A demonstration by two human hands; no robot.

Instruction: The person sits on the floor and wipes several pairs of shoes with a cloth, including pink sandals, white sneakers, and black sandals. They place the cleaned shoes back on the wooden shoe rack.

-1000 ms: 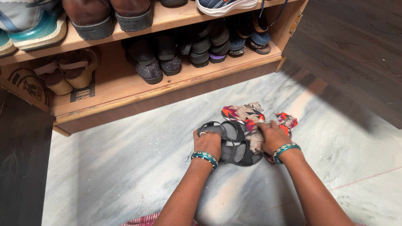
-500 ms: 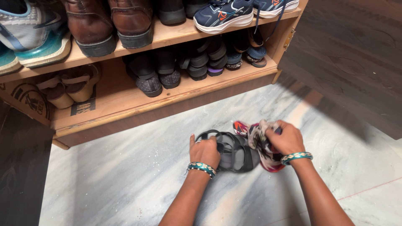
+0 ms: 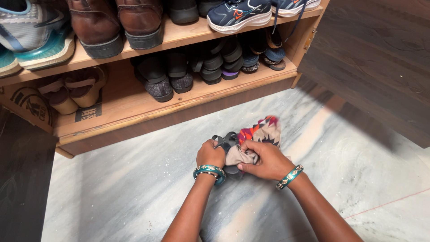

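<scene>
A dark grey sandal (image 3: 227, 140) rests on the marble floor, mostly hidden under my hands. My left hand (image 3: 210, 154) grips it from the left side. My right hand (image 3: 263, 160) is closed on a bunched patterned cloth (image 3: 261, 133) in red, beige and black, and presses it onto the sandal. The cloth's loose end sticks up and away behind my fingers. Both wrists wear teal bangles.
A wooden shoe rack (image 3: 134, 101) stands just beyond, its lower shelf holding tan wedge sandals (image 3: 71, 89) and dark slippers (image 3: 168, 74), its upper shelf brown boots (image 3: 118, 24) and navy sneakers (image 3: 239, 13). A dark wooden door (image 3: 376, 62) hangs open at right.
My right hand has carried the cloth leftward onto the sandal, covering most of it. My left hand has stayed on the sandal's left side, now tilted up on edge.
</scene>
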